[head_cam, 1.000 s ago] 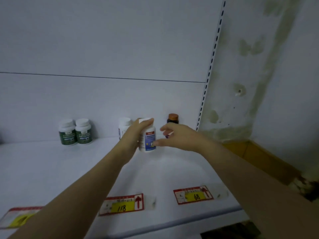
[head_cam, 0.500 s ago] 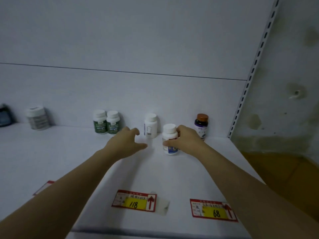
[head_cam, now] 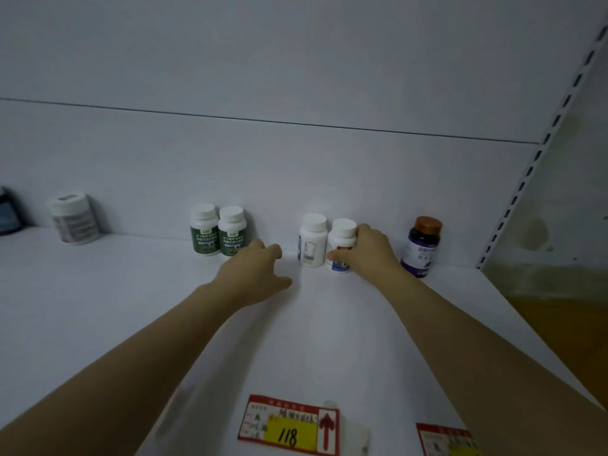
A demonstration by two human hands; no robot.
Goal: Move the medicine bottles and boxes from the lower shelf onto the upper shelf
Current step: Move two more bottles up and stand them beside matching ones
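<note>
My right hand (head_cam: 367, 250) grips a white bottle with a blue label (head_cam: 340, 243), standing at the back of the white shelf (head_cam: 131, 307) right beside a second white bottle (head_cam: 312, 240). My left hand (head_cam: 255, 274) hovers open over the shelf, holding nothing, just in front of two green-labelled bottles (head_cam: 217, 233). A purple bottle with an orange cap (head_cam: 422, 246) stands to the right of my right hand.
A larger white jar (head_cam: 74, 217) and a dark container (head_cam: 8, 212) stand at the far left against the back panel. Price tags (head_cam: 289, 426) are stuck along the front edge. A slotted upright (head_cam: 539, 149) bounds the shelf's right side.
My right hand took the blue-labelled bottle from my left hand and pushed it back beside the other white bottle. My left hand let go and drew back, open.
</note>
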